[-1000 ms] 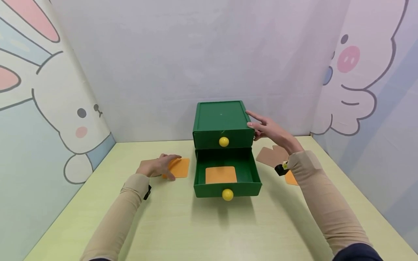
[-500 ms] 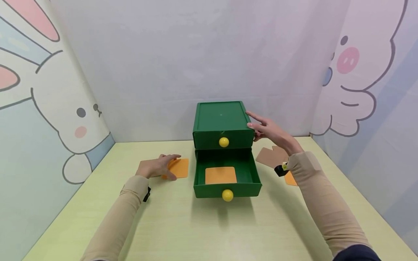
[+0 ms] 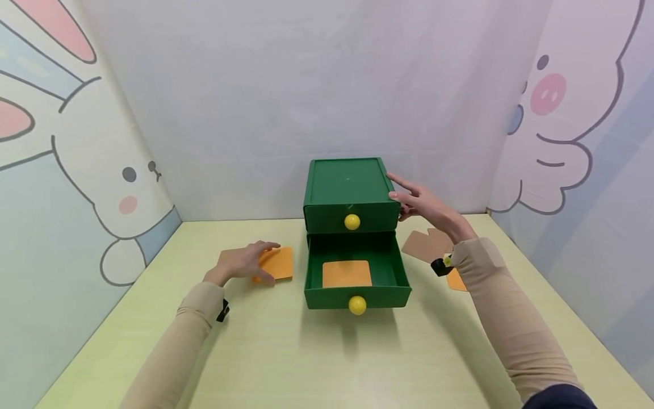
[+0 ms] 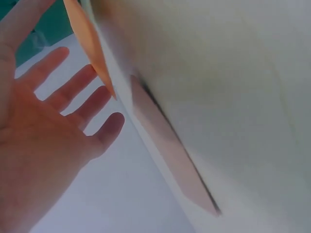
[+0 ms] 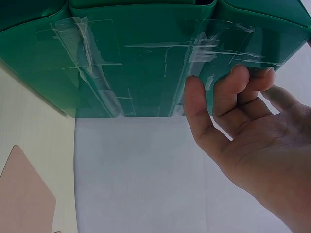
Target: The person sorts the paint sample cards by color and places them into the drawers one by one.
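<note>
My left hand (image 3: 244, 263) holds an orange card (image 3: 277, 263) by its edges, thumb at the near edge and fingers at the far one. In the left wrist view, the orange card (image 4: 91, 47) appears slightly raised from the table, against the fingertips. My right hand (image 3: 425, 205) rests its thumb and index fingertip along the right top edge of a green two-drawer chest (image 3: 349, 180); its other fingers bend by the side wall. The lower drawer (image 3: 333, 298) is pulled out, with another orange card (image 3: 347, 274) inside. The upper drawer (image 3: 327, 218) is closed.
A brown card (image 3: 230, 255) lies partly under the left hand. Brown cardboard pieces (image 3: 425, 246) and an orange piece (image 3: 456, 280) lie right of the chest, partly behind the right forearm. Yellow ball knobs stick out from both drawers. Walls enclose the table (image 3: 327, 369).
The left hand has drawn slightly left, and the orange card has shifted with it, its near edge now showing more. The right hand and chest keep their places.
</note>
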{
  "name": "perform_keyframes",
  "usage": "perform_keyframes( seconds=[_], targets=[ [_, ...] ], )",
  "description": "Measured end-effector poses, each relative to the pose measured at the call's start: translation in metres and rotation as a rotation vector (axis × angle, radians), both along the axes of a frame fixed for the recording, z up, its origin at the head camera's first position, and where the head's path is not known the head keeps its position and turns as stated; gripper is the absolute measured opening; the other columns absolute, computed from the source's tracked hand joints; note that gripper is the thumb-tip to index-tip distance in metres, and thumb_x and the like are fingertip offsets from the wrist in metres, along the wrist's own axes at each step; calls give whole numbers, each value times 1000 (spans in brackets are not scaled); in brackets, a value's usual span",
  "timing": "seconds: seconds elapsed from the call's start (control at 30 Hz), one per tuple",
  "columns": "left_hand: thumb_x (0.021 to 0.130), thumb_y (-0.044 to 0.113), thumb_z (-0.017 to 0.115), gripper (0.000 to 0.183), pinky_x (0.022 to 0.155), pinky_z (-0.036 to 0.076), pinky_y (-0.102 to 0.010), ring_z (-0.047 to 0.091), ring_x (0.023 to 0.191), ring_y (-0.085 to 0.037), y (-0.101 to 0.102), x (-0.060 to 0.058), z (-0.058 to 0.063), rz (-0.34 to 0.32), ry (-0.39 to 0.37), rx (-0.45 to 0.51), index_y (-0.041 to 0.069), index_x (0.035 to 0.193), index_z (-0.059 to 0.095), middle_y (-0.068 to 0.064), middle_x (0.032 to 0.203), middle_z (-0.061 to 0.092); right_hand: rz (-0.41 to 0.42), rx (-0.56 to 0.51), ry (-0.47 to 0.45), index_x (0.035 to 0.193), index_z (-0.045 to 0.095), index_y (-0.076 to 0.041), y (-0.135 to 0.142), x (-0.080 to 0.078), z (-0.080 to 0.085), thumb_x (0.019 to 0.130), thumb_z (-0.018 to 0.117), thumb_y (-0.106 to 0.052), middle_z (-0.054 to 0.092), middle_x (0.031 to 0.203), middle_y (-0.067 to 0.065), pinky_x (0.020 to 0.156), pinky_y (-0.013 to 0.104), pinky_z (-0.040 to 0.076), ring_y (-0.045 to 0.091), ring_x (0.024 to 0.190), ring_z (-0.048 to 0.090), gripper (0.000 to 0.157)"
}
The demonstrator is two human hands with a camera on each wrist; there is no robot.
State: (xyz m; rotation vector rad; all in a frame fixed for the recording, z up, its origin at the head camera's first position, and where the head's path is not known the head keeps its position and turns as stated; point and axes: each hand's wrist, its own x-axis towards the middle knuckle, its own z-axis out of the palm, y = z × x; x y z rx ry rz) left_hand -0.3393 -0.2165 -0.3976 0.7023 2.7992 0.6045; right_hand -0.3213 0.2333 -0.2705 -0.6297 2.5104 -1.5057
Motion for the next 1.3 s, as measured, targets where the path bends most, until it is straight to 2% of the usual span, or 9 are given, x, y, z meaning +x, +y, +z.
perform_keyframes(
  seconds=[0.23,0.37,0.67,0.93,1.13,1.3],
  targets=[
    [74,34,83,84,101,42,-57,45,124,-39,0,14,13,-29,29,66,10,144,42,-21,144,42,-16,-12,-6,156,18,-28,4,-5,-4,102,46,-35,38,76,22,79,37,55,25,72,49,62],
    [74,35,83,82,99,43,-55,45,121,-37,1,23,20,-45,48,98,11,143,44,-20,142,44,-31,-12,-4,155,18,-34,8,-15,-13,101,47,-38,39,75,17,79,37,55,25,72,49,60],
    [71,43,84,84,92,48,-45,51,112,-28,5,40,46,-66,111,96,14,141,47,-12,135,53,-29,-22,6,152,21,-40,10,-20,-18,99,49,-43,39,74,14,79,39,55,26,72,49,60],
    [70,42,85,81,103,42,-55,46,125,-29,13,57,72,-106,135,154,21,140,49,-7,141,49,-21,-25,2,153,19,-39,9,-20,-17,100,48,-42,39,75,15,79,39,55,26,72,48,61],
    [69,47,85,79,103,43,-48,46,127,-23,20,66,84,-134,139,167,26,137,51,1,141,48,-18,-25,-5,154,19,-38,9,-19,-16,100,49,-41,39,75,17,79,38,55,25,72,48,61],
    [69,49,83,76,105,42,-48,44,128,-20,28,71,90,-176,146,189,28,135,53,5,141,47,-8,-23,-8,155,17,-31,4,-8,-7,102,47,-36,38,75,21,79,37,55,25,71,48,61]
  ],
)
